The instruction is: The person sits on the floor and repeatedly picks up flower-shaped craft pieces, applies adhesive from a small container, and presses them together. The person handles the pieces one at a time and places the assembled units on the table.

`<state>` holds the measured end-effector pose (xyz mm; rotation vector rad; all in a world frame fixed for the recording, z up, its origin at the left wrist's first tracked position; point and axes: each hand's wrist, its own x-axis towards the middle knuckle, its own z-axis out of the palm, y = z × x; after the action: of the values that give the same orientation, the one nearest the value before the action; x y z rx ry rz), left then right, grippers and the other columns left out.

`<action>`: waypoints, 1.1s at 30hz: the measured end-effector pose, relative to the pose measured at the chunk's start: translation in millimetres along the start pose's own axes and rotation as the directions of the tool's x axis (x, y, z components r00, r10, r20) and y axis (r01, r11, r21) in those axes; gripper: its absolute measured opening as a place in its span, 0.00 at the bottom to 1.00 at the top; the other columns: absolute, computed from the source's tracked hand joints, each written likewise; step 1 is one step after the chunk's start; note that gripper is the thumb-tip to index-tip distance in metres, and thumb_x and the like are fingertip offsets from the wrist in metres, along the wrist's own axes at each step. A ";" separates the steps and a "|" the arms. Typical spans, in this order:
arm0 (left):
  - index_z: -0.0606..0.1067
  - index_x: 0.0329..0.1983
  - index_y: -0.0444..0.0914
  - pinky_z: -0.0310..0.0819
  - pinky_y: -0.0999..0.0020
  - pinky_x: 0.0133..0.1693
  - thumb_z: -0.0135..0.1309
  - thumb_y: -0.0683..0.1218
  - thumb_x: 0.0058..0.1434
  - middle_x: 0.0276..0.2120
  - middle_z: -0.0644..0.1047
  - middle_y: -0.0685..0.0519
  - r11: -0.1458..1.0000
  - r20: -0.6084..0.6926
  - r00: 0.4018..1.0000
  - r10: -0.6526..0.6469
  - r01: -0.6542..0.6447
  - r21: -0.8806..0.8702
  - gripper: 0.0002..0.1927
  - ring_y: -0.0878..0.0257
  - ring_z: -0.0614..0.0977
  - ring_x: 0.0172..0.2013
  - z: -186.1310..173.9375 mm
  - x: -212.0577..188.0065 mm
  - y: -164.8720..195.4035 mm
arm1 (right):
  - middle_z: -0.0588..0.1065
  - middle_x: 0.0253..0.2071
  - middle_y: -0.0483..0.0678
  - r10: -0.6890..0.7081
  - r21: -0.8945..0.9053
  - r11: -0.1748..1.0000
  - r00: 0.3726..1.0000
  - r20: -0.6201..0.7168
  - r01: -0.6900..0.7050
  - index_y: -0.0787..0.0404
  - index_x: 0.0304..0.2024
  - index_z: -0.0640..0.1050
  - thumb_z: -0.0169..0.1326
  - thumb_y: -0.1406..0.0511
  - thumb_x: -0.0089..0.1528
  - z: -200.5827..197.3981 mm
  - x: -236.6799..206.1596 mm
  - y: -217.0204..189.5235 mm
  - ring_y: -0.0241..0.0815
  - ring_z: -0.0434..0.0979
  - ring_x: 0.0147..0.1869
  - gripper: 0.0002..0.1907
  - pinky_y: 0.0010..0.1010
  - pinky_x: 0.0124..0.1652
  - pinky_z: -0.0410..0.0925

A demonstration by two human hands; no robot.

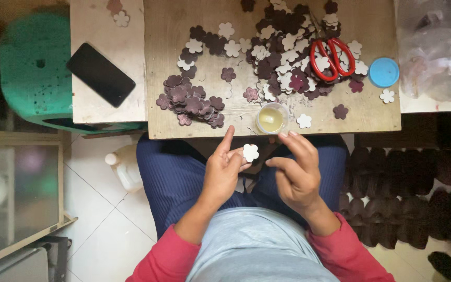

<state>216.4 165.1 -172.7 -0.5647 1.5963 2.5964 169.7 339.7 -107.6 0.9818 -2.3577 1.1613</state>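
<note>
Left hand (223,169): pinching one white flower-shaped cutout (250,152) between thumb and middle fingers, index finger stuck out straight toward the worktop (184,125). Cutout sits flat-face up to the camera, roughly round, no clear long axis, held over the lap just below the worktop edge. Right hand (297,172): empty, fingers loosely curled and spread, index and middle fingertips up near the small clear cup (271,119) of yellowish liquid, not touching it as far as I can tell.

On the worktop: 1 cup at the near edge, 1 pair of red-handled scissors (331,56) lying on the big mixed heap (288,57) of white and maroon flower pieces, too many to count. 1 smaller stack of maroon flowers (191,102) to the left. 1 blue round lid (383,72) on the right, 1 black phone (101,74) face down on the left board, long axis diagonal. 1 green stool (32,68) far left.
</note>
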 end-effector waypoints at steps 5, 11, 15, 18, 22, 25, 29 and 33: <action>0.43 0.79 0.38 0.81 0.68 0.45 0.40 0.37 0.68 0.51 0.79 0.40 0.998 0.020 0.998 -0.054 0.055 -0.014 0.37 0.60 0.85 0.43 -3.3 3.7 -3.2 | 0.78 0.55 0.54 -0.008 0.095 0.995 0.999 -0.047 0.013 0.62 0.53 0.77 0.52 0.83 0.53 -3.3 0.9 7.2 0.53 0.77 0.63 0.27 0.40 0.63 0.69; 0.47 0.79 0.35 0.78 0.74 0.39 0.44 0.37 0.68 0.51 0.80 0.42 0.995 0.158 0.982 -0.099 0.097 0.021 0.38 0.64 0.84 0.38 -10.9 6.3 -9.5 | 0.80 0.46 0.51 0.025 0.248 0.968 0.998 0.057 -0.039 0.62 0.63 0.71 0.64 0.79 0.57 10.5 0.3 12.9 0.43 0.82 0.50 0.32 0.31 0.49 0.74; 0.49 0.80 0.35 0.77 0.77 0.38 0.45 0.39 0.69 0.49 0.81 0.46 0.988 0.175 0.973 -0.153 0.148 0.040 0.37 0.67 0.83 0.37 -8.3 7.6 -3.7 | 0.80 0.44 0.50 0.043 0.284 0.957 0.998 0.054 -0.057 0.62 0.63 0.72 0.65 0.78 0.57 13.8 -0.8 17.4 0.42 0.82 0.48 0.32 0.30 0.47 0.75; 0.51 0.77 0.38 0.76 0.77 0.36 0.44 0.40 0.67 0.46 0.83 0.51 0.978 0.151 0.968 -0.199 0.186 0.094 0.35 0.68 0.83 0.33 -7.1 8.0 14.4 | 0.80 0.42 0.49 0.061 0.304 0.950 0.997 0.053 -0.074 0.62 0.62 0.72 0.65 0.78 0.56 14.3 -2.4 20.1 0.40 0.82 0.46 0.32 0.28 0.46 0.74; 0.75 0.64 0.39 0.73 0.75 0.30 0.50 0.44 0.69 0.31 0.83 0.49 0.879 -0.064 0.997 0.038 -0.003 0.476 0.21 0.69 0.77 0.26 -13.2 25.5 58.5 | 0.80 0.42 0.49 0.198 0.291 0.936 0.980 0.036 -0.200 0.64 0.63 0.72 0.64 0.77 0.57 14.1 -5.5 19.4 0.38 0.82 0.46 0.32 0.27 0.48 0.73; 0.81 0.51 0.41 0.75 0.68 0.32 0.50 0.47 0.67 0.32 0.85 0.51 0.654 -0.118 0.933 0.339 -0.144 0.743 0.13 0.64 0.83 0.29 -31.1 67.8 104.7 | 0.81 0.42 0.49 0.313 0.312 0.900 0.949 0.027 -0.305 0.64 0.64 0.72 0.63 0.76 0.58 15.5 -6.3 17.6 0.35 0.82 0.46 0.31 0.25 0.49 0.73; 0.83 0.45 0.41 0.76 0.53 0.43 0.55 0.47 0.64 0.40 0.82 0.44 0.301 -0.042 0.774 0.632 -0.195 0.934 0.11 0.45 0.82 0.41 -41.6 135.0 147.3 | 0.81 0.41 0.48 0.337 0.343 0.880 0.941 0.040 -0.330 0.64 0.64 0.72 0.63 0.76 0.58 16.9 -7.7 15.9 0.34 0.82 0.46 0.31 0.25 0.50 0.73; 0.83 0.42 0.40 0.76 0.50 0.47 0.56 0.43 0.61 0.42 0.82 0.43 0.080 0.086 0.744 0.663 -0.184 0.980 0.09 0.44 0.82 0.44 -36.9 177.6 159.3 | 0.82 0.41 0.48 0.336 0.318 0.889 0.941 0.033 -0.328 0.64 0.63 0.72 0.63 0.75 0.57 17.1 -11.5 18.4 0.34 0.82 0.46 0.31 0.25 0.50 0.73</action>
<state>25.7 31.2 -109.5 -0.4684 3.4456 0.9231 164.9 339.0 -134.8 0.6593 -2.4300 1.7184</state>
